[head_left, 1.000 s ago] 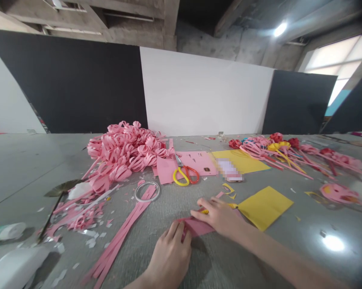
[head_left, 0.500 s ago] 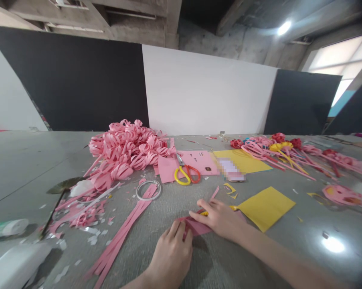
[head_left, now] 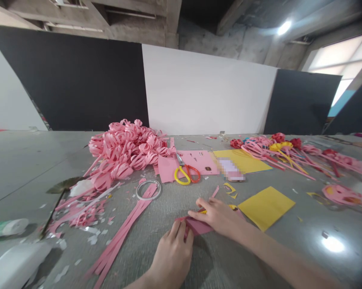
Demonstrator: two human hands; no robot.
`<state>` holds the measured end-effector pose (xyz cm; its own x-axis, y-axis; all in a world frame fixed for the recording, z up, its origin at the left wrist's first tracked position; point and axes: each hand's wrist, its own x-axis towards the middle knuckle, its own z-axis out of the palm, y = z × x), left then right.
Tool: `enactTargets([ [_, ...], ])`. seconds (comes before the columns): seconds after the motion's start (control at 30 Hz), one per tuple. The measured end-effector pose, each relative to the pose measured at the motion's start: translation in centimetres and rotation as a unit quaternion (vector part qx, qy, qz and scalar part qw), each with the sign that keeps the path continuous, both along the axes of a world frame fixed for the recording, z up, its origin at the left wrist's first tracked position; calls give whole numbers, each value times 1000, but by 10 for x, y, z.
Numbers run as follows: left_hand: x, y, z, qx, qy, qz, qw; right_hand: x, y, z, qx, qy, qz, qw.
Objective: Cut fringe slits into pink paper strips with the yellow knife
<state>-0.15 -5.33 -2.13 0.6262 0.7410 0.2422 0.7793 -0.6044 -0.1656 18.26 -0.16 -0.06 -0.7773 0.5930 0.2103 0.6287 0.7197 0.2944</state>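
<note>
A piece of pink paper lies low on the grey surface between my two hands. My left hand grips its left end, the fingers curled down over the edge. My right hand is on its upper right part, closed over the paper and a yellow item that is mostly hidden under the palm. Beyond the hands, scissors with one yellow and one red handle rest partly on pink paper. A silvery ring sits over long pink strips to the left.
A heap of curled pink paper stands at the back left. A phone lies by yellow paper; a yellow sheet is right of my hands. Paper flowers lie back right, a glue bottle at left.
Both hands stay in nearly the same place. The pink paper between them has tilted slightly, and my right hand has shifted a little to the left.
</note>
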Motion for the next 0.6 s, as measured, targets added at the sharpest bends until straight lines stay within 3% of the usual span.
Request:
enactTargets([
  [0.6, 1, -1, 1, -4, 2, 8, 1000, 1, 2, 6, -25, 14, 8, 1000],
])
